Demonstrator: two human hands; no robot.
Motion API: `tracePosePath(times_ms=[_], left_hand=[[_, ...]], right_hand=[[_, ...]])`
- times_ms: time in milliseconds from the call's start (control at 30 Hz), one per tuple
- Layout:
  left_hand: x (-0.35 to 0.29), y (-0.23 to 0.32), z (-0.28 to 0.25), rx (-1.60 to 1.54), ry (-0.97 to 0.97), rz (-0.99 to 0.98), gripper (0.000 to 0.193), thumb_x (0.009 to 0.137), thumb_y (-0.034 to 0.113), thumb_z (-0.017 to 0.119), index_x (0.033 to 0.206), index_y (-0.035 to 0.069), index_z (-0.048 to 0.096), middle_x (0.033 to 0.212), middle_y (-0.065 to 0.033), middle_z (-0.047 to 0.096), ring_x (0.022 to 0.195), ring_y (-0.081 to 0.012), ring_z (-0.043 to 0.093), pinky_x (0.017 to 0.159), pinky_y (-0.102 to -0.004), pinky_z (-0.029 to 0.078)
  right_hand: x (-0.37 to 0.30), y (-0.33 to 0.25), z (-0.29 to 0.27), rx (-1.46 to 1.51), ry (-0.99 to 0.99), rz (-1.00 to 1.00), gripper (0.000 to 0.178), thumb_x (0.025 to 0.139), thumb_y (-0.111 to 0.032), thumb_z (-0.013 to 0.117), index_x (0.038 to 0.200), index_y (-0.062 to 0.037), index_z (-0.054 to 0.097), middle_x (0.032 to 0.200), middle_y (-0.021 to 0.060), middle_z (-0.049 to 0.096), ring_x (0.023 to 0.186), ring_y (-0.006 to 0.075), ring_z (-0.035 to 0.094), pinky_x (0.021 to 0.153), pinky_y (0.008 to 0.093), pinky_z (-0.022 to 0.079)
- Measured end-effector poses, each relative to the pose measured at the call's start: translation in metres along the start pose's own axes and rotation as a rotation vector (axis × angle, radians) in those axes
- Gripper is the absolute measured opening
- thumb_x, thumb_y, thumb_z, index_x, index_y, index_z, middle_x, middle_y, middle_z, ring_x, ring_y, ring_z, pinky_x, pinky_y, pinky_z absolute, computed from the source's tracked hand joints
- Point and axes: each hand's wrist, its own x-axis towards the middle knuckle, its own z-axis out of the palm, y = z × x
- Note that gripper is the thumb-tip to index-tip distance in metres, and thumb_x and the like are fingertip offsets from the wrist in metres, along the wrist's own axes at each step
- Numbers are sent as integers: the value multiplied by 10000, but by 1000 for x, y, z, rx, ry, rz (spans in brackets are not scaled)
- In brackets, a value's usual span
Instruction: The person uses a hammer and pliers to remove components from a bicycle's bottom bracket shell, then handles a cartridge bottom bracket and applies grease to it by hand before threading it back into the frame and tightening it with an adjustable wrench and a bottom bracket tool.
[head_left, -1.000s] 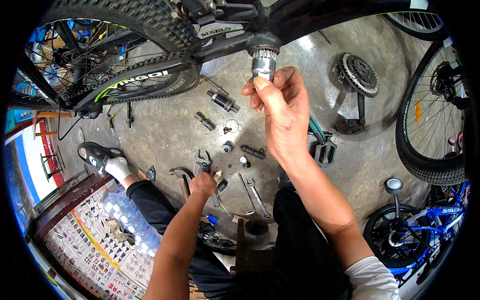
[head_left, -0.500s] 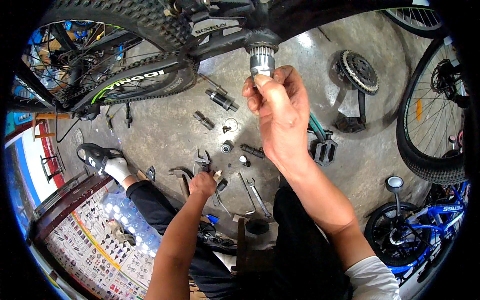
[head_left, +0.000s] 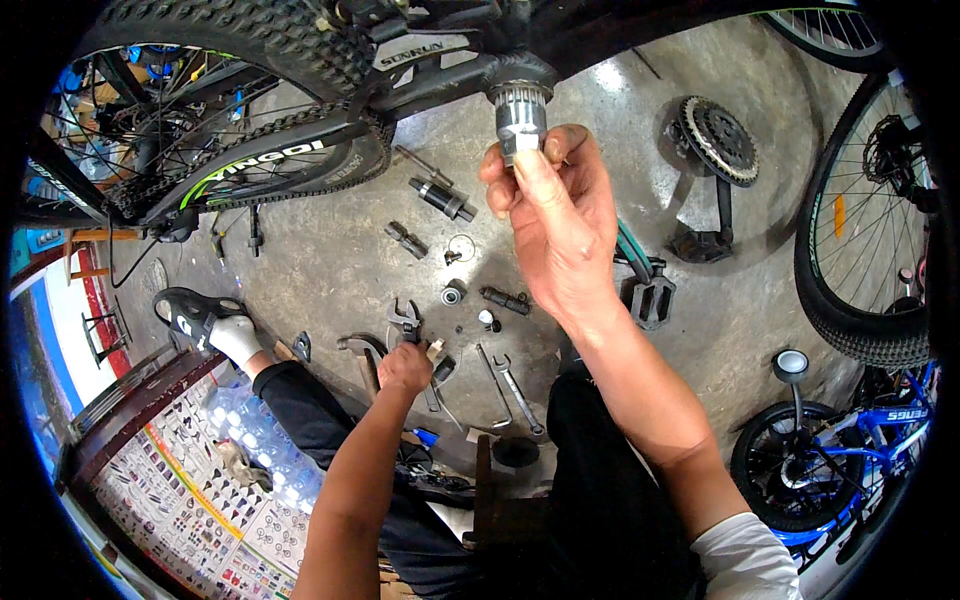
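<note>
Concrete floor beneath, right-hand fingers pinch the silver tool's near end.

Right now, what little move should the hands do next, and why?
I'd probably lift the adjustable wrench toward the silver ridged piece. The left hand is at the wrench down on the floor, and the right hand is holding the silver piece up at the black bike frame. Its end looks flat-sided, so the wrench might grip it.

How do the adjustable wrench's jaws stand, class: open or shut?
Open: a gap shows between the jaws of the adjustable wrench, its head just beyond the left hand.
</note>
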Motion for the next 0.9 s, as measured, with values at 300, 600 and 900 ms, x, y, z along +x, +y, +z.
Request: tracePosePath(times_ms=[300,600,900], left_hand=[[-28,8,-33,-35,99,-188,495,936,508,536,927,55,736,909,-235,729,884,-420,715,805,-516,563],[-83,7,-78,-592,559,89,184,923,149,669,919,-24,608,758,-203,700,668,-331,689,631,-441,513],[-91,136,-240,-1436,539,184,106,921,82,742,968,-6,706,684,15,636,530,-49,533,474,-230,407]], right_hand=[[23,-6,-43,-618,-23,-263,483,710,-137,941,923,-76,512,829,13,594,758,115,599,722,277,511],[32,-34,-40,-931,-14,-196,524,609,-287,981,708,-89,507,702,-41,514,680,89,475,643,273,408],[38,-37,-46,-1393,-69,-493,601,457,-289,986,659,-87,457,639,-33,469,648,148,436,650,311,372]])
